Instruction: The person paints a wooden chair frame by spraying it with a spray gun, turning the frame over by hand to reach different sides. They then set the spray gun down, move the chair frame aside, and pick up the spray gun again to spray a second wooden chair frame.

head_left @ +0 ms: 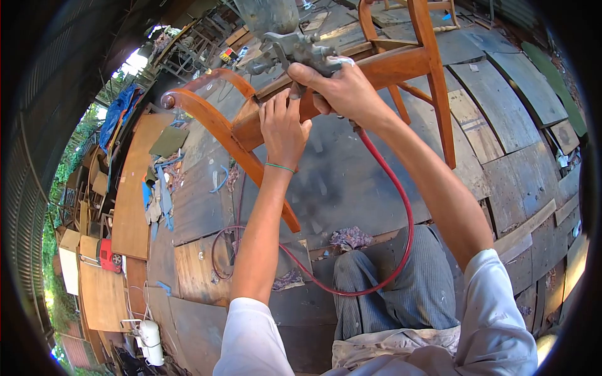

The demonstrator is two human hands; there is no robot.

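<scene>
A metal spray gun (295, 47) with a grey cup (269, 14) on top is gripped in my right hand (342, 88), the thumb laid across its back. A red hose (404, 207) runs down from the gun's handle and loops over my knees. My left hand (283, 128), a green band at its wrist, lies on the seat rail of a brown wooden chair frame (395, 67). Its fingers are stretched over the rail and its thumb stands apart. The chair has curved arms and no seat panel shows. The gun partly hides the rail behind it.
Dark boards (351, 182) cover the floor. A crumpled cloth (350, 238) lies before my knees. Blue and grey rags (160, 194) lie at left by a large wooden panel (135, 188). Further off are a red case (108, 255), a white tank (150, 343) and a blue tarp (119, 116).
</scene>
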